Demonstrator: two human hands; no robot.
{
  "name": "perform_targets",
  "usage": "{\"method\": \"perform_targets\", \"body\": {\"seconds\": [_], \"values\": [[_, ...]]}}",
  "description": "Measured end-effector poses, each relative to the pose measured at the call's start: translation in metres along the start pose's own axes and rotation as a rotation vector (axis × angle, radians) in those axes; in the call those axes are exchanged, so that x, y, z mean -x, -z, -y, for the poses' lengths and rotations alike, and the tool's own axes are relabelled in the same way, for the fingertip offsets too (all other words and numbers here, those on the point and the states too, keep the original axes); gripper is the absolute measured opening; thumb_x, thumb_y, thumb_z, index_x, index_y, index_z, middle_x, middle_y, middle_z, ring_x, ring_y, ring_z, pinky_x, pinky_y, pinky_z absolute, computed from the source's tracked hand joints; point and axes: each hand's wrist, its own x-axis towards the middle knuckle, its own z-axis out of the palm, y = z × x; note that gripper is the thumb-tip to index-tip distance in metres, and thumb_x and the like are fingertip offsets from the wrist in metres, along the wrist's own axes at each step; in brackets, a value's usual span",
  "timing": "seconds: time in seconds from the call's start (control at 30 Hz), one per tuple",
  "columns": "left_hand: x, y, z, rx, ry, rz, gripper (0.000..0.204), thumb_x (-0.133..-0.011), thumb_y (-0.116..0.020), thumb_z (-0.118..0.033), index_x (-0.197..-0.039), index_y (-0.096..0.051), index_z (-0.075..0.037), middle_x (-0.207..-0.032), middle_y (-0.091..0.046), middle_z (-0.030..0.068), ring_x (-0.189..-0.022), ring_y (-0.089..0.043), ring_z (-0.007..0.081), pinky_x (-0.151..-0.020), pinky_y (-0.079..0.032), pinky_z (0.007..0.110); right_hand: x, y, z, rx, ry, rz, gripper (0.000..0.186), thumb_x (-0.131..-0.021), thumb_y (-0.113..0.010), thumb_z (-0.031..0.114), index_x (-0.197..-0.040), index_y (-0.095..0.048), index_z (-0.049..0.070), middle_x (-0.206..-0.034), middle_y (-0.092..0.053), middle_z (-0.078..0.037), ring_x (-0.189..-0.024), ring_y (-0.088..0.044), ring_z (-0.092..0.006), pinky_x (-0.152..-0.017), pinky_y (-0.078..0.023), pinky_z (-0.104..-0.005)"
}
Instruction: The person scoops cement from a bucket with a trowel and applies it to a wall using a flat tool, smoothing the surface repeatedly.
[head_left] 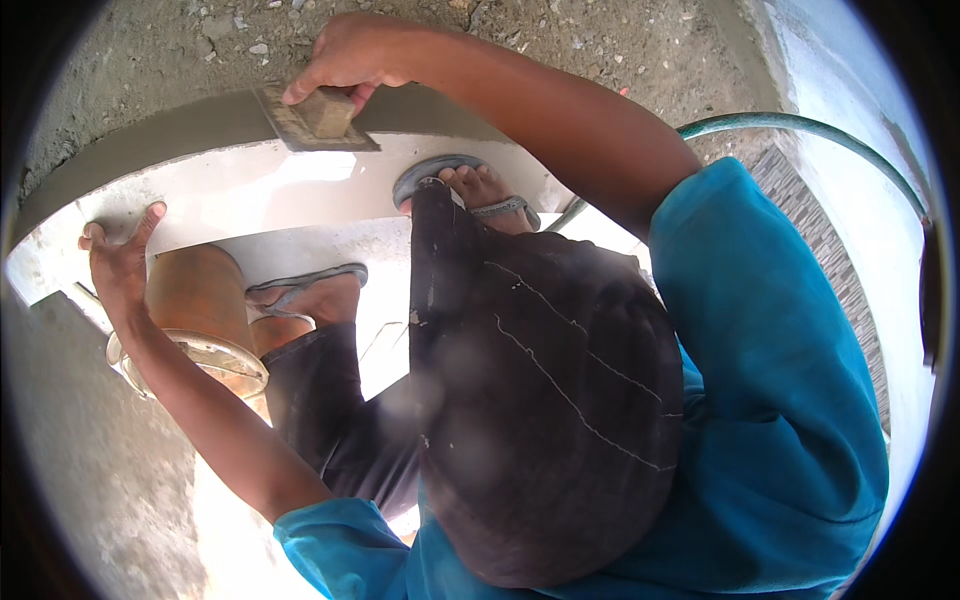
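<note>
**Float pressed to wet cement, upper centre of frame**

Right hand [350, 55] wrapped over the wooden handle block of a plastering float [318, 122], fingers curled down over the block's far side, thumb side toward the grey band. Float blade lying flat against the wet cement band [180, 130] that arcs from the far left to the upper centre, just above the pale smooth wall face [250, 185].

Left hand [118, 262] at the left edge, spread open, fingers splayed and palm braced flat on the pale surface; holding nothing. Just beside and below it, a rusty brown bucket [200, 300] with a light rim.

Likely handling: float stiff and light, blade thin and gritty with mortar, probably slick where wet. Best taken by the wooden block, centred, so pressure spreads evenly across the blade; edges apt to dig in if tilted. Cement soft, easily gouged or smeared.

Lower in frame: sandalled feet [480, 190] on a pale step, dark trousers, blue sleeves. Green hose [800, 125] curving across the upper right over rough ground [600, 40].
</note>
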Motion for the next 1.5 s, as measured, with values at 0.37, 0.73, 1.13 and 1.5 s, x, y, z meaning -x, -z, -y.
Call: {"method": "perform_targets", "body": {"seconds": [0.37, 0.73, 1.13, 1.5], "values": [[0.018, 0.005, -0.023, 0.153, 0.088, -0.038, 0.132, -0.059, -0.092, -0.056, -0.151, -0.028, 0.014, -0.161, -0.019, 0.0361, -0.152, -0.023, 0.0404, -0.123, -0.026, 0.040, -0.012, 0.001, 0.082, -0.674, 0.561, 0.367, 0.035, -0.100, -0.059, 0.019, -0.131, -0.058, 0.004, -0.106, -0.069, -0.008, -0.084, -0.068, -0.0175, -0.071, -0.053, -0.0301], [0.185, 0.028, -0.113, 1.686, -0.113, -0.449, 0.052, -0.087, -0.075, 0.004, -0.136, -0.056, -0.002, -0.128, -0.067, 0.0116, -0.114, -0.065, 0.0160, -0.100, -0.054, 0.034, 0.052, -0.099, 0.102, -0.652, 0.703, 0.880, 0.056, -0.093, -0.066, 0.004, -0.145, -0.046, 0.005, -0.142, -0.055, -0.009, -0.133, -0.052, -0.0266, -0.113, -0.040, -0.0487], [0.319, 0.025, 0.066, 2.678, -0.417, -1.207, 0.042, -0.103, -0.057, -0.029, -0.139, -0.051, -0.009, -0.141, -0.053, 0.0074, -0.128, -0.052, 0.0258, -0.108, -0.042, 0.047, 0.094, -0.347, 0.133, 0.764, 1.276, 0.682, 0.047, -0.092, -0.076, 0.019, -0.132, -0.056, 0.004, -0.129, -0.061, -0.010, -0.115, -0.058, -0.0191, -0.092, -0.049, -0.0335], [0.392, -0.016, 0.148, 3.101, -0.171, -1.006, 0.048, -0.103, -0.052, -0.033, -0.146, -0.048, -0.012, -0.150, -0.050, 0.0089, -0.142, -0.043, 0.0301, -0.119, -0.029, 0.057, 0.041, -0.370, 0.128, 1.037, 0.559, -0.089, 0.043, -0.092, -0.073, 0.042, -0.103, -0.067, 0.002, -0.101, -0.068, -0.008, -0.092, -0.062, -0.0194, -0.083, -0.050, -0.0377]]}}
